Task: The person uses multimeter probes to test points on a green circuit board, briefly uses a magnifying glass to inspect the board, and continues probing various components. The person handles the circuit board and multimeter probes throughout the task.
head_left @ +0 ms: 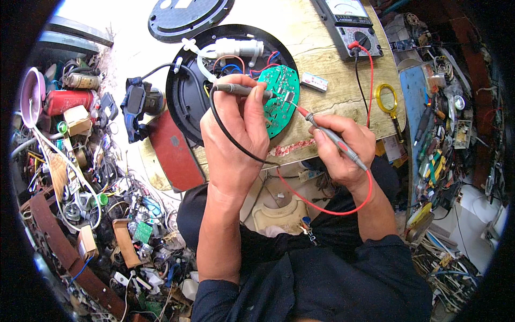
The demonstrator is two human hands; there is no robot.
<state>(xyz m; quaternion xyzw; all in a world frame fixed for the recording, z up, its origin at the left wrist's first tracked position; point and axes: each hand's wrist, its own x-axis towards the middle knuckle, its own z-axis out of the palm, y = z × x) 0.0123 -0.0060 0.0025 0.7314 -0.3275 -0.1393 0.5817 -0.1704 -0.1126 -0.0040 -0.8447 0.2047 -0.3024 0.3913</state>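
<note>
My left hand (236,129) grips a dark grey probe (233,88) with a black lead, its tip over a green circuit board (280,122). My right hand (351,153) holds a grey, red-tipped probe (335,138) with a red lead; its metal tip reaches the board's right part, whether touching I cannot tell. The board rests in an open round black housing (183,112), among wires and a white pump-like part (238,48) with tubing. A small white rectangular block (314,81) lies beside the board.
An analog meter (351,29) stands at the table's back right, near a yellow magnifier (387,102). A round black cover (188,16), a dark strapped device (140,107) and a red plate (171,153) surround the housing. Cluttered parts (142,231) fill the left side; a tool-strewn board (416,134) flanks the right.
</note>
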